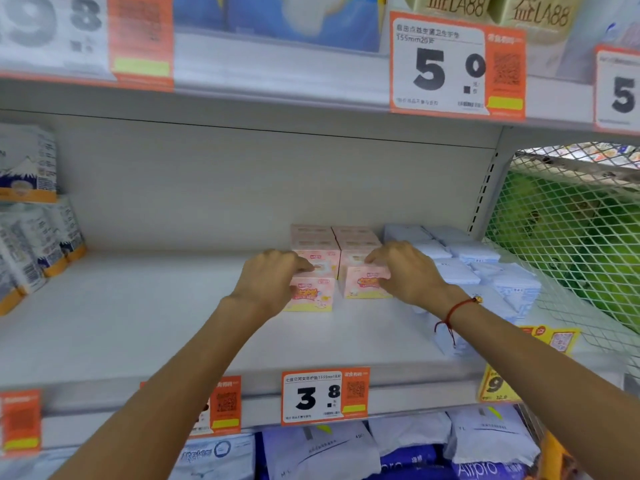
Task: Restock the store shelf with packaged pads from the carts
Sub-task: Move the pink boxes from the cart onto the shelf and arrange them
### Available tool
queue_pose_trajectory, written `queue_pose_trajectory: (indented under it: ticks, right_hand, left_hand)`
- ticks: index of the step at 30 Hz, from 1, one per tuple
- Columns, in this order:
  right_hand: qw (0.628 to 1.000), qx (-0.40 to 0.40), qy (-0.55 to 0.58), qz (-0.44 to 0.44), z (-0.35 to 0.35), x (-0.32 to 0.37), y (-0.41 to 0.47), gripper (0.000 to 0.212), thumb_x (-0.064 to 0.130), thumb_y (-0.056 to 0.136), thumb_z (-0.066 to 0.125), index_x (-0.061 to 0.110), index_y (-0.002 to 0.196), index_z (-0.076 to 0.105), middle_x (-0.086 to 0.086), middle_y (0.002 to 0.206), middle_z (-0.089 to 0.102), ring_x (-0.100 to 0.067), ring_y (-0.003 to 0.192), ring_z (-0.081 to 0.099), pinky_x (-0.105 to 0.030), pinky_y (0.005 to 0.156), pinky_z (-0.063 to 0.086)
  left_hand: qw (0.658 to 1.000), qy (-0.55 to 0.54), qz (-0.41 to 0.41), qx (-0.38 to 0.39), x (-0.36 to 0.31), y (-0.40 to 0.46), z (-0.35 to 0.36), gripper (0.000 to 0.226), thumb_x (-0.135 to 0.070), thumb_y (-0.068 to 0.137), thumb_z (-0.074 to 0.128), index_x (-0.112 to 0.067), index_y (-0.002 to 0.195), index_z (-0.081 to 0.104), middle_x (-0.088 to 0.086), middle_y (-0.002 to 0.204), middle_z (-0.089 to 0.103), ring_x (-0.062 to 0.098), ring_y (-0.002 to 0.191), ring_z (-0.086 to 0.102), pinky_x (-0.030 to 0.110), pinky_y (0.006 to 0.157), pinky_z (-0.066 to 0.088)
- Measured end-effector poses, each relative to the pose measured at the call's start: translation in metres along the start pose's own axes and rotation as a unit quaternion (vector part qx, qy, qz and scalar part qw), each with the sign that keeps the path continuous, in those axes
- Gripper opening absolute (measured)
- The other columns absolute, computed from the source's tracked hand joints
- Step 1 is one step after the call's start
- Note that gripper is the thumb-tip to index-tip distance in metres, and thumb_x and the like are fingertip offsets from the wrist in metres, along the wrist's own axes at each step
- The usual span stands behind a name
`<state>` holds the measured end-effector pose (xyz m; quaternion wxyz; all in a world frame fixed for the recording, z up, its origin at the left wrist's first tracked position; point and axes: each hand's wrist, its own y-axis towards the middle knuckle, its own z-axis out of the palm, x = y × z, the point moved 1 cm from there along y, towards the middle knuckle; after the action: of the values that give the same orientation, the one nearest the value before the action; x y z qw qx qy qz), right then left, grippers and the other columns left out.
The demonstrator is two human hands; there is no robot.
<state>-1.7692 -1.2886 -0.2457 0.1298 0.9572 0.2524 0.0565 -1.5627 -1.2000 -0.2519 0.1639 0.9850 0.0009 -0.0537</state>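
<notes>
- The pink pad boxes (332, 261) are small, squarish cardboard packs with glossy printed fronts, standing in two rows on the middle shelf (138, 327), stacked two high towards the back.
- The left hand (273, 282) curls round the front box of the left row (313, 294), fingers over its top edge, palm against its left side.
- The right hand (408, 271) holds the front box of the right row (363, 282), fingers bent over its top and thumb at its right side; a red string bracelet (457, 308) sits on that wrist.
- Just right of the pink boxes lie pale blue soft packs (478, 268), flat and pillow-like, in loose rows.
- The shelf is smooth white metal, bare on its left half.
- A price tag (325, 396), white with an orange edge, reads 3.8 on the shelf's front lip.
- At the far left stand white and blue packs (31, 216) with orange bases.
- A white wire mesh panel (568, 230) closes the right end.
</notes>
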Motion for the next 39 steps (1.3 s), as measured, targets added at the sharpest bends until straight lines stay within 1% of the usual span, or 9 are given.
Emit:
queue_pose_trajectory:
  ticks: [4, 11, 22, 27, 30, 32, 34, 36, 39]
  right_hand:
    - [1.0, -0.019, -0.005, 0.007, 0.002, -0.001, 0.002, 0.04, 0.012, 0.085, 0.062, 0.029, 0.121, 0.06, -0.002, 0.124, 0.059, -0.027, 0.11, 0.057, -0.032, 0.082, 0.045]
    - [0.999, -0.037, 0.003, -0.001, -0.001, -0.011, 0.004, 0.034, 0.012, 0.085, 0.062, 0.028, 0.115, 0.065, 0.002, 0.116, 0.067, -0.023, 0.106, 0.061, -0.027, 0.075, 0.042]
    - [0.998, -0.051, 0.007, -0.023, 0.004, -0.013, 0.006, 0.032, 0.018, 0.087, 0.062, 0.031, 0.116, 0.064, 0.004, 0.117, 0.066, -0.021, 0.106, 0.061, -0.028, 0.079, 0.045]
    - [0.999, -0.022, 0.024, -0.016, 0.006, -0.01, 0.012, 0.034, 0.019, 0.084, 0.065, 0.027, 0.116, 0.061, -0.001, 0.12, 0.06, -0.023, 0.107, 0.058, -0.028, 0.077, 0.041]
    - [0.999, 0.025, 0.031, -0.024, 0.002, -0.006, 0.009, 0.044, 0.027, 0.083, 0.068, 0.025, 0.125, 0.055, -0.004, 0.13, 0.051, -0.024, 0.118, 0.049, -0.03, 0.085, 0.041]
    - [0.998, 0.021, 0.043, -0.031, -0.01, -0.006, -0.002, 0.048, 0.025, 0.084, 0.066, 0.024, 0.13, 0.051, -0.003, 0.135, 0.047, -0.024, 0.127, 0.041, -0.034, 0.094, 0.039]
    - [0.997, -0.01, 0.072, -0.031, -0.025, -0.01, -0.025, 0.045, 0.023, 0.085, 0.064, 0.025, 0.129, 0.052, -0.003, 0.133, 0.049, -0.023, 0.128, 0.04, -0.035, 0.096, 0.04]
    - [0.995, -0.039, 0.085, -0.032, -0.04, -0.017, -0.059, 0.036, 0.024, 0.086, 0.062, 0.026, 0.122, 0.058, -0.002, 0.126, 0.054, -0.02, 0.123, 0.045, -0.037, 0.093, 0.043]
    - [0.995, -0.025, 0.091, -0.025, -0.058, -0.036, -0.118, 0.024, 0.023, 0.087, 0.063, 0.027, 0.11, 0.064, -0.001, 0.116, 0.06, -0.019, 0.111, 0.054, -0.04, 0.089, 0.045]
  left_hand:
    - [0.998, 0.034, 0.044, 0.007, -0.014, 0.017, 0.001, 0.047, -0.02, 0.09, 0.061, -0.033, 0.134, 0.05, -0.01, 0.137, 0.053, 0.018, 0.126, 0.048, 0.031, 0.095, 0.043]
    - [0.995, 0.08, 0.053, -0.009, -0.02, 0.033, 0.008, 0.043, -0.024, 0.092, 0.059, -0.033, 0.133, 0.051, -0.008, 0.131, 0.057, 0.021, 0.12, 0.052, 0.033, 0.088, 0.045]
    - [0.995, 0.086, 0.042, -0.012, -0.016, 0.037, 0.01, 0.044, -0.021, 0.091, 0.059, -0.034, 0.132, 0.051, -0.008, 0.13, 0.058, 0.021, 0.119, 0.054, 0.032, 0.088, 0.045]
    - [0.996, 0.078, 0.03, 0.01, -0.016, 0.041, 0.01, 0.046, -0.019, 0.089, 0.061, -0.032, 0.132, 0.051, -0.009, 0.132, 0.056, 0.02, 0.12, 0.053, 0.032, 0.089, 0.045]
    - [0.995, 0.078, 0.023, 0.052, -0.02, 0.042, 0.002, 0.049, -0.023, 0.088, 0.062, -0.032, 0.134, 0.049, -0.007, 0.136, 0.053, 0.02, 0.125, 0.047, 0.032, 0.093, 0.041]
    - [0.995, 0.081, 0.027, 0.044, -0.027, 0.037, -0.006, 0.052, -0.026, 0.086, 0.063, -0.033, 0.136, 0.047, -0.005, 0.138, 0.05, 0.02, 0.129, 0.042, 0.034, 0.099, 0.038]
    - [0.999, 0.044, 0.018, 0.022, -0.039, 0.025, -0.016, 0.051, -0.029, 0.087, 0.062, -0.033, 0.135, 0.047, -0.005, 0.139, 0.05, 0.021, 0.129, 0.043, 0.034, 0.099, 0.038]
    - [1.0, -0.015, 0.016, 0.012, -0.057, 0.008, -0.023, 0.044, -0.031, 0.088, 0.06, -0.034, 0.131, 0.051, -0.007, 0.136, 0.054, 0.021, 0.126, 0.048, 0.032, 0.096, 0.04]
    - [0.994, -0.101, 0.042, 0.014, -0.094, -0.023, -0.028, 0.035, -0.033, 0.088, 0.06, -0.035, 0.123, 0.057, -0.011, 0.126, 0.06, 0.017, 0.118, 0.055, 0.031, 0.091, 0.043]
